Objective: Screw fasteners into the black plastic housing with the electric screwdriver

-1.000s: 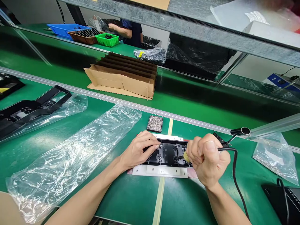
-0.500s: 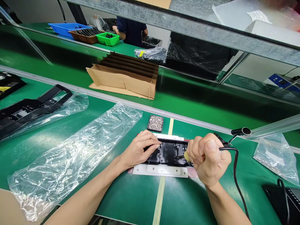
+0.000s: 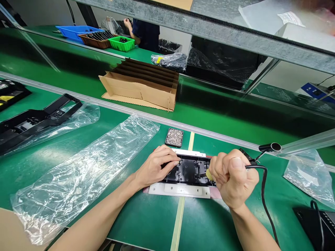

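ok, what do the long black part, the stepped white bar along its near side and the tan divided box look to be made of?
Long black part: probably moulded plastic, satin; ribs and round bosses inside. Stepped white bar: likely hard plastic, smooth; even colour, though coated metal is possible. Tan divided box: apparently cardboard, dull; thin, creased front wall.

Bare forearms (image 3: 102, 209), bare wrists (image 3: 238, 208), short thumbnail (image 3: 236, 162)
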A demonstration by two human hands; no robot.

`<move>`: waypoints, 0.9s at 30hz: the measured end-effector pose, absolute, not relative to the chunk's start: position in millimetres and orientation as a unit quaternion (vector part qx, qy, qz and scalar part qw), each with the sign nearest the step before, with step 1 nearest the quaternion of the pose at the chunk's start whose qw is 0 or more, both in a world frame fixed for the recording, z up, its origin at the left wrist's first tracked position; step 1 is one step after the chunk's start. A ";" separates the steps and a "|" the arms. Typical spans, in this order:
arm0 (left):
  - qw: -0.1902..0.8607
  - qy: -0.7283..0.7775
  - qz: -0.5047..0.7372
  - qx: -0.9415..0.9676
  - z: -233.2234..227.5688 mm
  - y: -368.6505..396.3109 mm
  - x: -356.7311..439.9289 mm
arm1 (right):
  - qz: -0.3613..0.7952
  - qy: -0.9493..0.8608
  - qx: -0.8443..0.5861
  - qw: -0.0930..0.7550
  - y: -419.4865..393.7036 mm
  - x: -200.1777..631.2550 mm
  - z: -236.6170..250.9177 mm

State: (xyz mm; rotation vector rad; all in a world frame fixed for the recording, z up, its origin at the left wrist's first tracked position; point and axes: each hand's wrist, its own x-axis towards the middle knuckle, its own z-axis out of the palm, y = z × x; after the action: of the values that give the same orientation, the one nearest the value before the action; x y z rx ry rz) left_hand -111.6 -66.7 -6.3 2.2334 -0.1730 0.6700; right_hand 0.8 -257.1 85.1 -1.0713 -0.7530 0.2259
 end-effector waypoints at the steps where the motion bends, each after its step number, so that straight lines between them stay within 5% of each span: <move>1: 0.390 -0.068 0.265 0.879 -6.3 -66.7 -111.5 | 0.105 -0.351 -0.497 0.787 -256.9 0.7 85.2; 27: 0.385 -0.060 0.263 0.883 -6.0 -67.2 -112.6 | 0.107 -0.342 -0.498 0.790 -256.7 0.2 86.0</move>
State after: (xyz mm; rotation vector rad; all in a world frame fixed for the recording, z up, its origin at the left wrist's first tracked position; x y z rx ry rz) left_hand -112.6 -67.2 -6.0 2.2487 -0.1532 0.6696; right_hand 0.2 -256.7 86.0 -1.0722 -0.7372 0.2301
